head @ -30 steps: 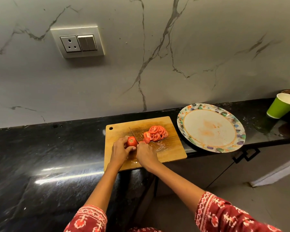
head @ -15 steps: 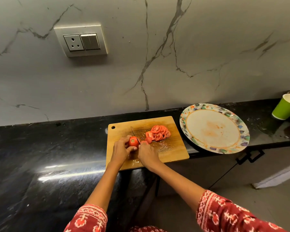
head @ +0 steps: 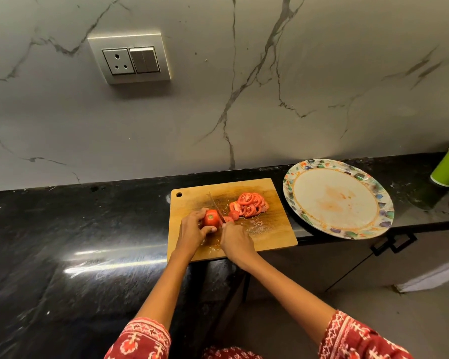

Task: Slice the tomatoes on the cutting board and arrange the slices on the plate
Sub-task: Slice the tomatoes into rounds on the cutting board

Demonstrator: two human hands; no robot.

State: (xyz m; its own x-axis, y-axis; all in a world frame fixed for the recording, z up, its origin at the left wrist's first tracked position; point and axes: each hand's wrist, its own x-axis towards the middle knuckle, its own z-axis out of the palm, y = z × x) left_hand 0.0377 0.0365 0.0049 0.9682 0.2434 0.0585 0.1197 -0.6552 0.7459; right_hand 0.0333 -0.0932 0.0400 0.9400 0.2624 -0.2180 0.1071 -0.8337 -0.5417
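A wooden cutting board (head: 270,239) lies on the black counter. My left hand (head: 192,233) grips a partly cut red tomato (head: 211,218) on the board's left side. My right hand (head: 235,239) holds a knife (head: 215,206) by its hidden handle, with the blade standing against the tomato's right face. A pile of tomato slices (head: 249,204) lies on the board to the right of the blade. The patterned plate (head: 373,216) sits to the right of the board, bare apart from reddish stains.
A green paper cup (head: 447,168) stands at the far right of the black counter (head: 62,229). A wall socket and switch plate (head: 131,59) is on the marble wall above. The board and plate overhang the counter's front edge; cabinet handles (head: 394,243) sit below.
The view has shifted slightly. Both hands stay at the tomato, and the knife blade sits against its right face as before.
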